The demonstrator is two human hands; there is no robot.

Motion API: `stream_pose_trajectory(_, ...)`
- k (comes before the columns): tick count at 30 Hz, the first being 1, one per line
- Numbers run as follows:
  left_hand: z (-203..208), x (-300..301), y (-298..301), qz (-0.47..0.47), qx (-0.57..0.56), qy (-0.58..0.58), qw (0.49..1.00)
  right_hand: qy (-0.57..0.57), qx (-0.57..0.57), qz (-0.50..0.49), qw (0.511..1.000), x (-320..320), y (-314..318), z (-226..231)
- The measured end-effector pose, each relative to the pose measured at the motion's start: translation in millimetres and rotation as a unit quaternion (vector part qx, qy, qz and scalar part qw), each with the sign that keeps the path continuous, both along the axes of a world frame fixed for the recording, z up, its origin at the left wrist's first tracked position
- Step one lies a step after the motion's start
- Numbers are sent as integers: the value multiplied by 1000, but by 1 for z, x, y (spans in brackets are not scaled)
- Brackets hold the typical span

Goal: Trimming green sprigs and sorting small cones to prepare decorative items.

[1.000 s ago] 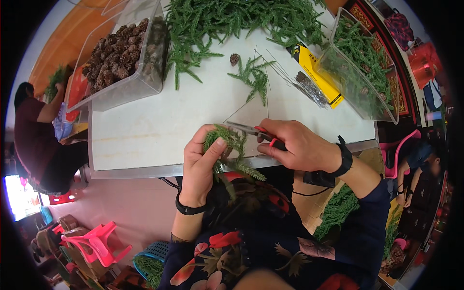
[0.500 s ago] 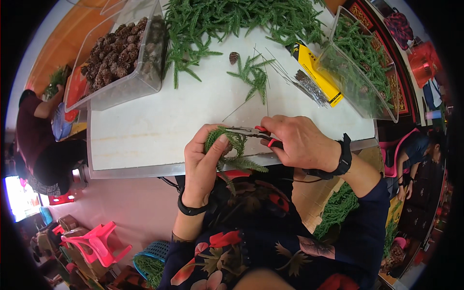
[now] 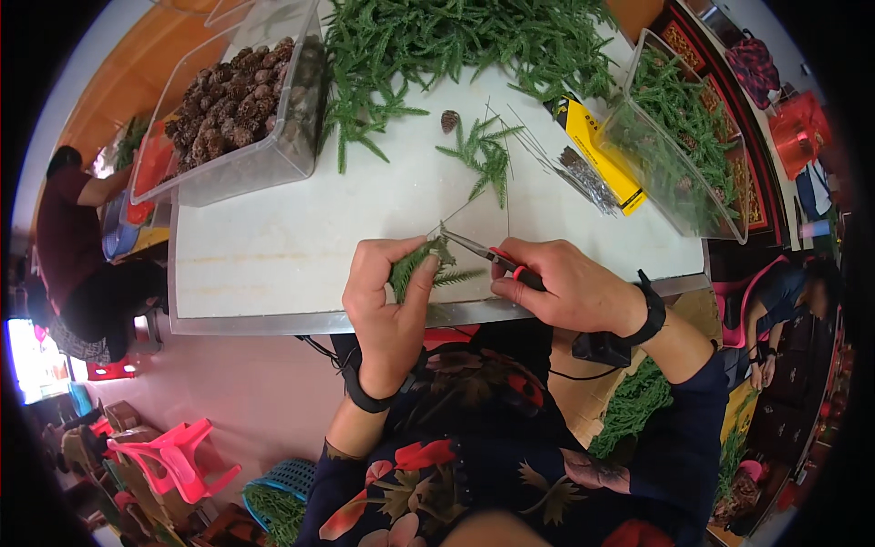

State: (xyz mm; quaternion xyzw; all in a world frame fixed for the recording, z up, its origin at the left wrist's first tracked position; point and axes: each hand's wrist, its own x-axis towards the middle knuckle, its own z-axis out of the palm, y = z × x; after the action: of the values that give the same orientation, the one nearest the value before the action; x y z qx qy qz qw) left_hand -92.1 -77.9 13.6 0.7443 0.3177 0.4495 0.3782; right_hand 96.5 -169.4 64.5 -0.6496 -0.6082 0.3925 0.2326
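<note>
The green sprig (image 3: pixel 406 277) sits pinched between the thumb and fingers of the left hand (image 3: pixel 387 296), above the near edge of the white table (image 3: pixel 273 251). The right hand (image 3: pixel 581 287) wraps its fingers around red-and-black pliers (image 3: pixel 516 270), tips at the sprig's upper end. Farther out, a lone pinecone (image 3: pixel 449 121) lies between a clear pinecone bin (image 3: pixel 251 185) and a yellow packet (image 3: pixel 591 137).

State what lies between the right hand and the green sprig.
In the head view, the pliers lie between them, handles in the right hand, tips by the upper end of the green sprig. Whether they touch is unclear.
</note>
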Motion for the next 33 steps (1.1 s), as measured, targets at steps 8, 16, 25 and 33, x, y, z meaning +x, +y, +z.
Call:
stream_pose_trajectory(8,0,0,0,82,129,38,987,100,-25,-23,994,-7,0,-5)
stream_pose_trajectory(16,-3,-1,-2,104,197,72,972,57,-2,1,998,-11,3,-12)
stream_pose_trajectory(25,-4,-5,1,123,217,95,964,27,14,-3,1000,-15,8,-16)
stream_pose_trajectory(33,0,-7,-2,107,279,149,943,14,22,-10,1000,-16,8,-12)
